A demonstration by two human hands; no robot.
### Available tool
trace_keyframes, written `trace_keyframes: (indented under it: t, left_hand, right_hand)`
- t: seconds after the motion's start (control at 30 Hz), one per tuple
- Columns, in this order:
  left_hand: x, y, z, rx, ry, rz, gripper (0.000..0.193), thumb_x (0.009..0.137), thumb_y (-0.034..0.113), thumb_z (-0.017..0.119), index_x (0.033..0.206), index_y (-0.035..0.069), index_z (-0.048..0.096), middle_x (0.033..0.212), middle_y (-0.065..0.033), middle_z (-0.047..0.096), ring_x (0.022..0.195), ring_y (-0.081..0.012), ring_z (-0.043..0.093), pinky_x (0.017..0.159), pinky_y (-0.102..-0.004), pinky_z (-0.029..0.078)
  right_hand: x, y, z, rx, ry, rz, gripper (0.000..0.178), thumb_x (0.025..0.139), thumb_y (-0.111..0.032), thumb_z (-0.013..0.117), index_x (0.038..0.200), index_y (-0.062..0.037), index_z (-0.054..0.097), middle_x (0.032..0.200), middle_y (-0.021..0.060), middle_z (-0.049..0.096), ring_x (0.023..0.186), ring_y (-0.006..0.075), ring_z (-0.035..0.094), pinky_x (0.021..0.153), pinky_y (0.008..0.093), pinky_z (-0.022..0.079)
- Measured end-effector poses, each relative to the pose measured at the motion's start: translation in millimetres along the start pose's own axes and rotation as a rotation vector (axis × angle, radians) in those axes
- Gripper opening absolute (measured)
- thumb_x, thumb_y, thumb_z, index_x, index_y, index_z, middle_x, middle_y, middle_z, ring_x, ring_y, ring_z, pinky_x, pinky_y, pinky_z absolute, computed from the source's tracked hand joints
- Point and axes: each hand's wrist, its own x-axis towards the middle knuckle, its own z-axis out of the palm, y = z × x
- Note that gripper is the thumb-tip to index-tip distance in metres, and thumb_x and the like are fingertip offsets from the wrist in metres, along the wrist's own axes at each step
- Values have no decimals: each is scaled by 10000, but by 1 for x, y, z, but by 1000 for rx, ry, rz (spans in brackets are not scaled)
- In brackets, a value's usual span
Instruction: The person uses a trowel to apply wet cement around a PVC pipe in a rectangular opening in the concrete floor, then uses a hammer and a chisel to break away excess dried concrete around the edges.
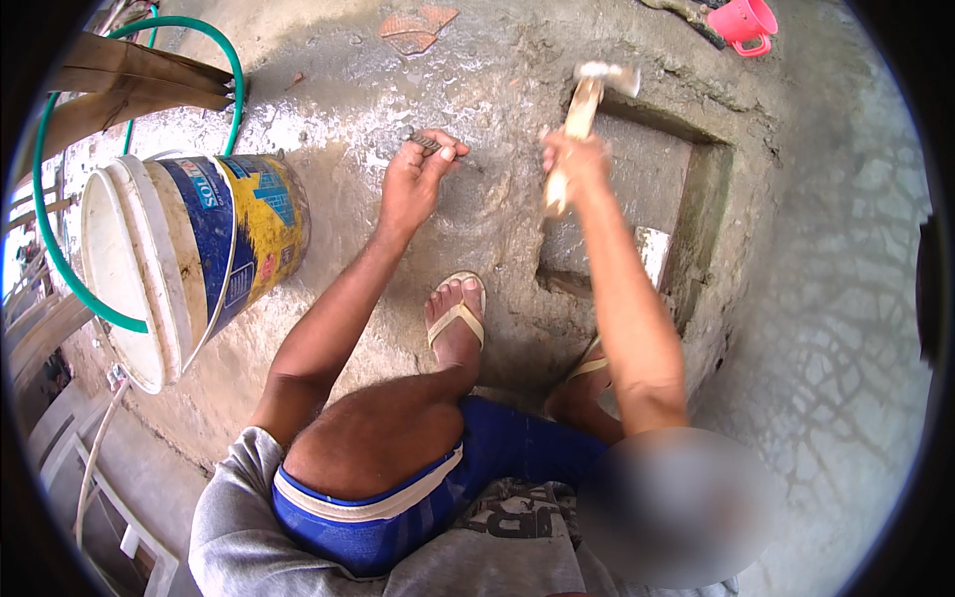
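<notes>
My right hand is wrapped round the wooden handle of a hammer, its head raised over the edge of a rectangular pit in the rough floor; hand and hammer are slightly blurred. To the left, my left hand is closed on a short ribbed steel rod, of which only a small part shows. The rod's other end is hard to make out against the wet cement floor beneath. The hammer head and the rod are well apart.
A white, blue and yellow bucket lies tipped at left, with a green hose curving round it. Wooden posts stand behind. Broken reddish pieces and a pink mug sit at the far side. My sandalled foot is close by.
</notes>
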Motion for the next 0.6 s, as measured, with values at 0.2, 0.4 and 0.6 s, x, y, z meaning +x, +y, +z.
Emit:
trace_keyframes:
  t: [0.2,0.4,0.6]
  left_hand:
    - [0,1,5,-8,-72,-2,119,1019,76,557,1119,18,583,1103,-81,669,1065,-165,645,918,-304,538]
    - [12,10,4,16,10,-28,160,1012,55,556,1163,2,560,1107,-95,689,1072,-163,646,909,-305,546]
    - [26,-3,24,-12,-34,0,167,1009,38,551,1174,9,552,1103,-104,703,1044,-156,655,893,-301,547]
  right_hand:
    - [-8,-143,-41,249,-2,-689,347,917,-249,738,1106,-12,569,890,126,661,636,171,646,530,298,572]
    - [-76,-123,-53,-232,158,-611,211,978,-147,631,1072,8,523,793,76,639,550,120,593,478,263,508]
    - [-110,44,-35,-301,-60,-106,258,979,-165,635,1167,-17,540,721,60,615,519,115,580,423,276,490]
